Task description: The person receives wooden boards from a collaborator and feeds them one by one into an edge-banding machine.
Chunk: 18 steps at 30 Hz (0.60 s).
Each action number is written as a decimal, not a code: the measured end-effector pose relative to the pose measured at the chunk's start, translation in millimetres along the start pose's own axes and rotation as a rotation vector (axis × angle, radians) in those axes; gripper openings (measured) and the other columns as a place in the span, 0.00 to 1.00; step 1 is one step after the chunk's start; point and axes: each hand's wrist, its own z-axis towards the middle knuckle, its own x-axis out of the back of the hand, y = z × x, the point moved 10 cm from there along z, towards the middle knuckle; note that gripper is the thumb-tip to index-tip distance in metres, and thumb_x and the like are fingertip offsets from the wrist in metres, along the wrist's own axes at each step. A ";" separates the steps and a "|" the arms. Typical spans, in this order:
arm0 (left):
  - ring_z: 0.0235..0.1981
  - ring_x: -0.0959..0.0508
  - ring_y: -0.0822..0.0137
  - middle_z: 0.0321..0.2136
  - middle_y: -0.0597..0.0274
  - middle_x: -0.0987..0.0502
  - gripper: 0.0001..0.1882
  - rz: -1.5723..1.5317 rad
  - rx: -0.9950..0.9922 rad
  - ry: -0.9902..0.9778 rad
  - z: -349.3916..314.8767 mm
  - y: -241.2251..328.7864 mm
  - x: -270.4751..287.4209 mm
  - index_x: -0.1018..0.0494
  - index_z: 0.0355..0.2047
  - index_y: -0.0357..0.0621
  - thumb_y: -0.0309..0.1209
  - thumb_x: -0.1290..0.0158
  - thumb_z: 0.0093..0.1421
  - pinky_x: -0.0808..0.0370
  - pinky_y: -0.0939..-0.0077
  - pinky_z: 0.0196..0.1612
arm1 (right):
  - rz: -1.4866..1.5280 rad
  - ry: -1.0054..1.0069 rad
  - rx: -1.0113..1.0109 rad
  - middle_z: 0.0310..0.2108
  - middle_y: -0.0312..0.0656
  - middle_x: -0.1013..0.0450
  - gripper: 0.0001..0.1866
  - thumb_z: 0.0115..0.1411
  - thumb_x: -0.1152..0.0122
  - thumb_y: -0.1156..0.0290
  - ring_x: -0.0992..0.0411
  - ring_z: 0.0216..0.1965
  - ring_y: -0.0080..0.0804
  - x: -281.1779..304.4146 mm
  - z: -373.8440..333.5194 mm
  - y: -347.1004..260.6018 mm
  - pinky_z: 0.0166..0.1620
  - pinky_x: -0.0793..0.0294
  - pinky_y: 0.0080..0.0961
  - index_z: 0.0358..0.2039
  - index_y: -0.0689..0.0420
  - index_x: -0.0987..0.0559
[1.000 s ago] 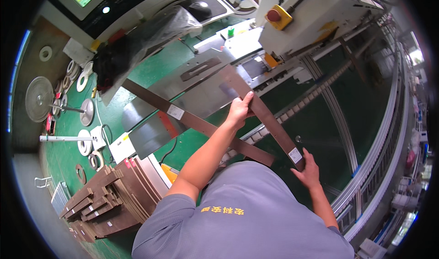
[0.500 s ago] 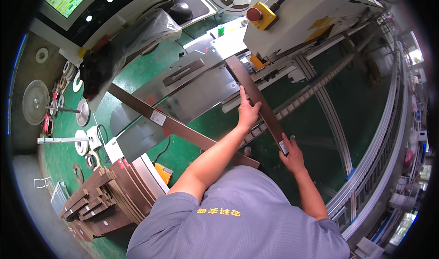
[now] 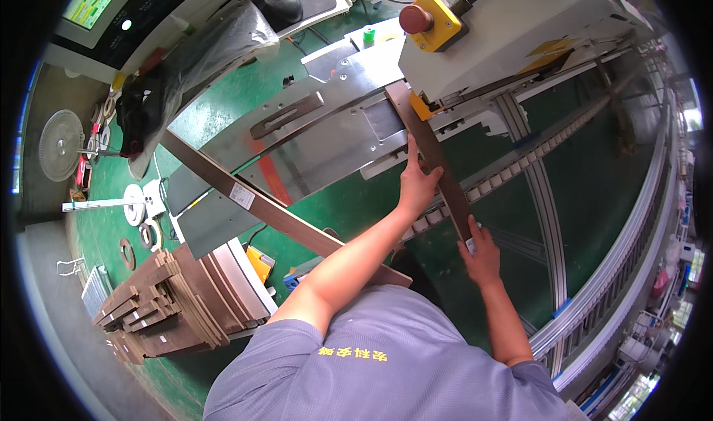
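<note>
A narrow brown board strip (image 3: pixel 429 145) lies with its far end on the machine's metal table (image 3: pixel 312 154), close beside the yellow guide piece (image 3: pixel 420 108). My left hand (image 3: pixel 417 187) holds the strip near its middle, index finger stretched along the left edge and thumb over the top. My right hand (image 3: pixel 483 255) grips the near end, by a small white label (image 3: pixel 469 246). A second, longer brown strip (image 3: pixel 278 217) lies slantwise at the left, its far part across the metal table and its near end in front of my body.
A red stop button (image 3: pixel 416 20) on a yellow box sits on the white machine housing (image 3: pixel 475 64). Brown boards (image 3: pixel 174 302) are stacked at lower left. Rolls of edging (image 3: pixel 134 204) stand on the green floor. A roller rail (image 3: pixel 549 139) and curved metal rails (image 3: pixel 616 258) run at right.
Held in both hands, the strip has shifted right and forward, its far end nearer the yellow guide piece. The whole view has shifted a little too.
</note>
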 end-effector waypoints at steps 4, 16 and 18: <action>0.32 0.20 0.68 0.36 0.58 0.22 0.52 -0.016 -0.016 -0.011 14.6 4.0 -26.4 0.69 0.71 0.59 0.21 0.45 0.59 0.18 0.72 0.27 | 0.004 -0.006 -0.008 0.41 0.51 0.30 0.37 0.57 0.37 0.60 0.26 0.35 0.54 9.6 14.0 26.5 0.37 0.23 0.43 0.67 0.41 0.39; 0.35 0.18 0.56 0.39 0.48 0.21 0.53 0.279 -0.065 -0.079 81.6 6.3 -131.4 0.67 0.71 0.49 0.31 0.41 0.57 0.20 0.65 0.33 | -0.010 0.087 0.060 0.42 0.52 0.31 0.37 0.58 0.38 0.65 0.28 0.39 0.58 65.8 59.1 113.3 0.38 0.26 0.46 0.68 0.43 0.41; 0.37 0.18 0.53 0.40 0.46 0.21 0.50 0.394 -0.170 -0.100 88.1 21.9 -131.8 0.59 0.70 0.44 0.35 0.40 0.55 0.21 0.63 0.37 | -0.027 0.134 0.145 0.44 0.53 0.30 0.36 0.59 0.39 0.67 0.28 0.41 0.58 77.9 70.4 108.5 0.40 0.26 0.45 0.67 0.46 0.40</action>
